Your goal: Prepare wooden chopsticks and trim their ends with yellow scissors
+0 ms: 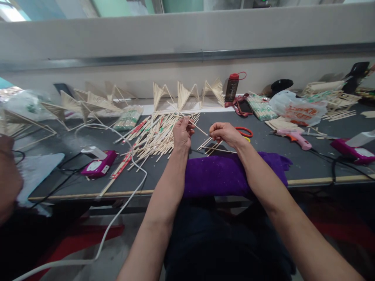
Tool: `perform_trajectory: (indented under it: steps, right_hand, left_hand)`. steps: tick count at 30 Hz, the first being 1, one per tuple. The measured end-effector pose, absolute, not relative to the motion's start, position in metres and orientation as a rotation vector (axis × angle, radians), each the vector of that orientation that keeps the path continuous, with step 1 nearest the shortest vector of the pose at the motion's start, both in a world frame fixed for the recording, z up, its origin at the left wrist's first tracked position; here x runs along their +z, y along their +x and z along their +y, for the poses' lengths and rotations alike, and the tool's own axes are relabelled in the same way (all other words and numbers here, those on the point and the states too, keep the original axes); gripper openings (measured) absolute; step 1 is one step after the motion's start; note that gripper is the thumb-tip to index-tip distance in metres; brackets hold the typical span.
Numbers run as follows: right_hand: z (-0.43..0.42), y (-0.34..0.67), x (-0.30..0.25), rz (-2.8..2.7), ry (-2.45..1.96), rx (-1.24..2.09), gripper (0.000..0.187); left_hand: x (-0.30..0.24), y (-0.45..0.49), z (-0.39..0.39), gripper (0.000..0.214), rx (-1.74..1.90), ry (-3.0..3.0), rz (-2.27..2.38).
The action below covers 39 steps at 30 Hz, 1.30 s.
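Note:
My left hand (183, 132) is closed on a thin wooden stick (200, 129), which slants down to the right out of its fingers. My right hand (223, 132) is pinched just beyond the stick's lower end; whatever sits between its fingertips is too small to make out. Several loose sticks (215, 148) lie crossed under the right hand. To the left of my left hand spreads a large heap of sticks (158, 134). Red-handled scissors (244, 132) lie behind my right wrist. A purple cloth (213, 177) covers the table edge below both hands.
Fan-shaped stick structures (183, 95) stand along the wall, beside a dark bottle (232, 88). On the right lie a pink glue gun (295, 138) and a plastic bag (297, 107). A white cable (137, 187) loops past a magenta power box (99, 164). Another person's arm (8, 175) shows at left.

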State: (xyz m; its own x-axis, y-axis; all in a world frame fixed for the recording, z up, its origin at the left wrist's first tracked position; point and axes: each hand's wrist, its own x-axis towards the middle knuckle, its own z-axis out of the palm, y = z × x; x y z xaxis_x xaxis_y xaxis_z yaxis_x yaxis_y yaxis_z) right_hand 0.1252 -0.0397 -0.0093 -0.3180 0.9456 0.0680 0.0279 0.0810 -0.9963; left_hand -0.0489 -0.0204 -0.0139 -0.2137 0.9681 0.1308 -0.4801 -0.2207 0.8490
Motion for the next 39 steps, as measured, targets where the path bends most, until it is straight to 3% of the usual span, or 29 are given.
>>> perform_trajectory:
  steps: [11,22,30,39]
  right_hand:
    - [-0.035,0.117,-0.019,-1.367,-0.964,1.583,0.010]
    - [-0.029,0.112,-0.030,-1.281,-1.011,1.491,0.006]
    - [-0.027,0.112,-0.031,-1.199,-0.949,1.491,0.011]
    - [-0.035,0.109,-0.022,-1.236,-0.974,1.377,0.009]
  left_hand:
    - [-0.016,-0.048,-0.019,0.026,1.756,0.944,0.810]
    - [-0.014,-0.038,-0.028,0.024,1.725,1.239,0.872]
    - [-0.024,-0.035,-0.032,0.016,1.480,1.630,1.072]
    - [-0.027,-0.032,-0.032,0.015,1.583,1.780,1.085]
